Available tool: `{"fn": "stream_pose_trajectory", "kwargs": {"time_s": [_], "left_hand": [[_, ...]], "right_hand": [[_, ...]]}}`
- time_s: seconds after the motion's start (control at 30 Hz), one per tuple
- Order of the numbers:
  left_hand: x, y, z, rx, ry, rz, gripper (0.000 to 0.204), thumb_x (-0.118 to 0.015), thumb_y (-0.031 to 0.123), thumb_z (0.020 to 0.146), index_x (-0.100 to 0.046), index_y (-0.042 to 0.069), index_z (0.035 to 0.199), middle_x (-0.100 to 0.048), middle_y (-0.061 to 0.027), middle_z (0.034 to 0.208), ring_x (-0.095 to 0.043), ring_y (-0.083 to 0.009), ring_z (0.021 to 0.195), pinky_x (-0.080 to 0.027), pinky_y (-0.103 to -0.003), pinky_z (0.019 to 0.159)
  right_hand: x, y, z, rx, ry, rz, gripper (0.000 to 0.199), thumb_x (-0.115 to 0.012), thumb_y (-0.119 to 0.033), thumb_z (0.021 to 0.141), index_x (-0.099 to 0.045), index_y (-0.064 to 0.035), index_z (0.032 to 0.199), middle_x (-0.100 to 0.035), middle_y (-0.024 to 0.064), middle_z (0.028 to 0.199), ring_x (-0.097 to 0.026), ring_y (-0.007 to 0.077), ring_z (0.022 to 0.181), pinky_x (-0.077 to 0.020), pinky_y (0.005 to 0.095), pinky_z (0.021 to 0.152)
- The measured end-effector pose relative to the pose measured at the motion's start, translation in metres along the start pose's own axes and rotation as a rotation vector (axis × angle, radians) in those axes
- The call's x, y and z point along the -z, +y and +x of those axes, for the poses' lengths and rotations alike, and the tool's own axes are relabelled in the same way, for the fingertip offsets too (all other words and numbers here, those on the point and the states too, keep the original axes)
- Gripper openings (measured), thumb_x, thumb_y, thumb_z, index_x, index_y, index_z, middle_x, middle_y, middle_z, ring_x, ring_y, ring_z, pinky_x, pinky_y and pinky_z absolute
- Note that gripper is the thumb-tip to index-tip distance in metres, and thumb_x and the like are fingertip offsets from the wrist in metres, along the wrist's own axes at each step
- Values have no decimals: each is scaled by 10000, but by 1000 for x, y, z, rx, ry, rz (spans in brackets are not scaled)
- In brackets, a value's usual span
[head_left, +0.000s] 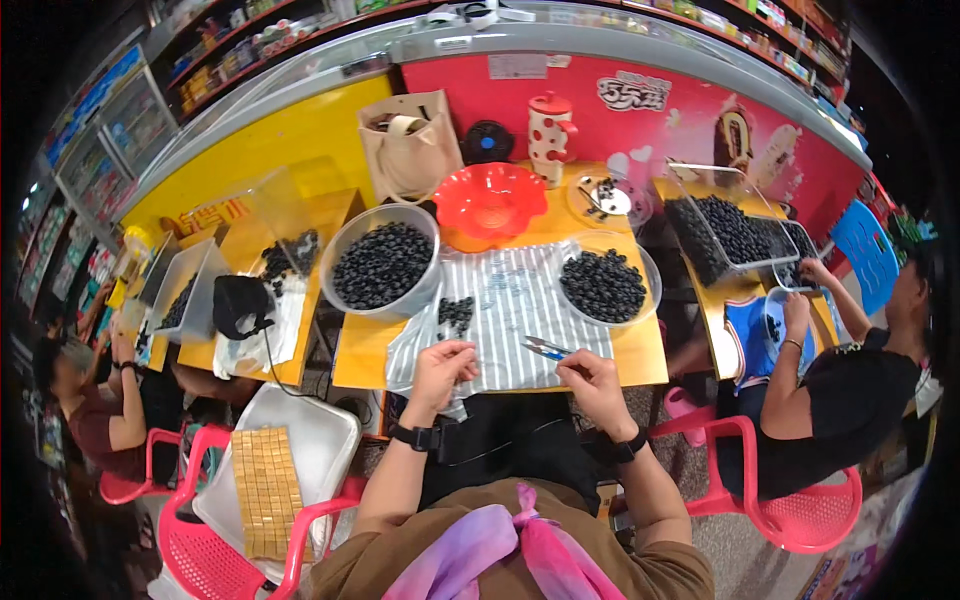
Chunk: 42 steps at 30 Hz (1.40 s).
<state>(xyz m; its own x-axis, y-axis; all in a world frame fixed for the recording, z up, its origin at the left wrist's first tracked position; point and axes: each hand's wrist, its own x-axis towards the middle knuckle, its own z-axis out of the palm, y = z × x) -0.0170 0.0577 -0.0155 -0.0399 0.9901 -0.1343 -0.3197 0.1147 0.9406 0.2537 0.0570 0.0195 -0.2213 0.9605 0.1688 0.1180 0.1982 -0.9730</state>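
My right hand [592,385] is closed round a pair of blue-handled thread snips [545,348], whose blades point left over a grey-and-white striped cloth [500,345]. At the cloth's near edge my left hand [442,376] is closed in a pinch; anything between the fingertips is too small to make out. Just beyond it lies a small pile of black pieces [455,316]. A large clear tub [328,285] full of small round black pieces stands to the left. On the right sits a smaller clear tub [652,290] with more of them.
A red scalloped bowl [490,205], a beige bag [410,145], a dotted cup [550,140] and a small black fan [488,143] line the far side. Side tables carry clear bins [735,225] of black pieces. People sit left and right [840,390]. A pink chair [205,540] stands at my left.
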Motion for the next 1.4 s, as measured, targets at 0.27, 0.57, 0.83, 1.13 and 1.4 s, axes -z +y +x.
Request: {"fn": "stream_pose_trajectory", "kwargs": {"time_s": [0.27,0.57,0.83,1.13,1.4], "left_hand": [[8,-3,-6,-10,-60,-96,175,-619,55,884,-636,-41,1029,-661,-65,780,-633,-115,645,-506,-218,577],[5,0,-11,25,-104,-123,137,-622,60,888,-654,-13,1000,-655,-33,778,-623,-88,656,-495,-201,594],[9,-1,-12,44,-123,-136,101,-599,41,901,-651,1,978,-656,-20,813,-628,-77,701,-506,-203,632],[12,-3,-9,79,-130,-119,109,-579,36,915,-636,-23,987,-657,-57,818,-639,-115,720,-516,-230,644],[14,-4,-11,61,-153,-228,91,-575,48,921,-630,-15,957,-650,-51,814,-632,-116,724,-510,-231,648]], "right_hand": [[-33,-19,18,7,-68,-108,73,-647,-35,821,-648,23,865,-625,52,730,-562,90,654,-440,243,576],[-65,-42,50,56,-128,-398,109,-671,-61,787,-654,19,859,-655,142,794,-636,224,673,-495,311,604],[-74,-40,61,33,-177,-467,117,-671,-68,777,-651,22,850,-656,161,806,-645,275,688,-507,340,610],[-105,-39,110,152,-302,-575,135,-642,-93,749,-644,-3,850,-645,186,816,-629,354,729,-496,409,639],[-133,-29,125,161,-439,-799,187,-670,-127,696,-640,-31,854,-643,188,790,-630,377,766,-495,466,658]]}}
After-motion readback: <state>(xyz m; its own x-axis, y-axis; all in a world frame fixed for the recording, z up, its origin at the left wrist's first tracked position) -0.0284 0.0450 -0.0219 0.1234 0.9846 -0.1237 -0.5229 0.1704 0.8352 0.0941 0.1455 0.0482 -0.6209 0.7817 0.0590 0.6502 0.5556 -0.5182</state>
